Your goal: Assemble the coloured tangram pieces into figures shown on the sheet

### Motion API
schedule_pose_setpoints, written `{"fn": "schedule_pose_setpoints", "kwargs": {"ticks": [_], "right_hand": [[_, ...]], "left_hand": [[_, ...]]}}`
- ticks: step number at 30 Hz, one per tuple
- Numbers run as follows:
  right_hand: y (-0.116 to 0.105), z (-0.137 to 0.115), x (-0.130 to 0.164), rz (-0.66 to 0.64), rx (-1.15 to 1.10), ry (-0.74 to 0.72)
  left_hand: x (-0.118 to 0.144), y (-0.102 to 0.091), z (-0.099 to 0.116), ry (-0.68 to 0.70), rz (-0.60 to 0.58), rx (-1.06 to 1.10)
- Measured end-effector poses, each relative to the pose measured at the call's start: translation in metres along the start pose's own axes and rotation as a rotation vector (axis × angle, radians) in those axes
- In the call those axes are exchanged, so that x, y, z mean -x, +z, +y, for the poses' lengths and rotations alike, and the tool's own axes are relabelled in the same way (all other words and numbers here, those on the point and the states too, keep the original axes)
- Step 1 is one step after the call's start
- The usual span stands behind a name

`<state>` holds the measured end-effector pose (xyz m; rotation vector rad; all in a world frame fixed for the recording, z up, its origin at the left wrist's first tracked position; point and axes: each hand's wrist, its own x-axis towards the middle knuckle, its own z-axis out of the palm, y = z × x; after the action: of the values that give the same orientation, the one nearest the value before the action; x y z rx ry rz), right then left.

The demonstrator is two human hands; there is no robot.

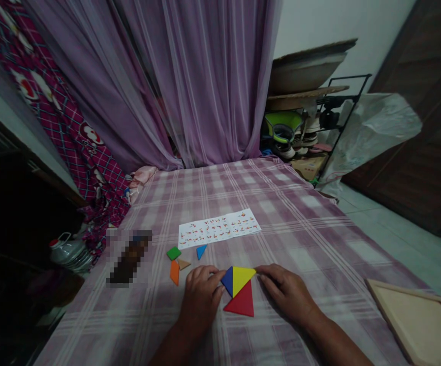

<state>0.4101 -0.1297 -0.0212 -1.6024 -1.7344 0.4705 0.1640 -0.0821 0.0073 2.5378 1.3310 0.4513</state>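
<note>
My left hand [203,292] has its fingers curled, with thumb and index finger at the left corner of a dark blue triangular tangram piece [227,280]. A yellow triangle [241,278] lies against the blue one, and the fingertips of my right hand [287,290] close on its right tip. Below them a larger red triangle [243,301] touches the yellow edge. Left of my left hand lie an orange parallelogram [174,273], a small tan triangle [183,264] and a green square [174,253]. One light blue triangle [201,251] sits apart from them.
Behind the pieces lies a white sheet of small printed figures [219,229]. A shallow wooden tray [420,323] is at the right edge of the checked cloth [281,203]. A pixelated patch [129,259] covers something on the left. Purple curtains [213,76] hang behind.
</note>
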Motion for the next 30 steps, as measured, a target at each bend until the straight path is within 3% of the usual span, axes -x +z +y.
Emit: {"fn": "schedule_pose_setpoints", "kwargs": {"ticks": [30], "right_hand": [[-0.0009, -0.0023, 0.0012, -0.048, 0.081, -0.006]], "left_hand": [[-0.0003, 0.0002, -0.0013, -0.012, -0.038, 0.024]]}}
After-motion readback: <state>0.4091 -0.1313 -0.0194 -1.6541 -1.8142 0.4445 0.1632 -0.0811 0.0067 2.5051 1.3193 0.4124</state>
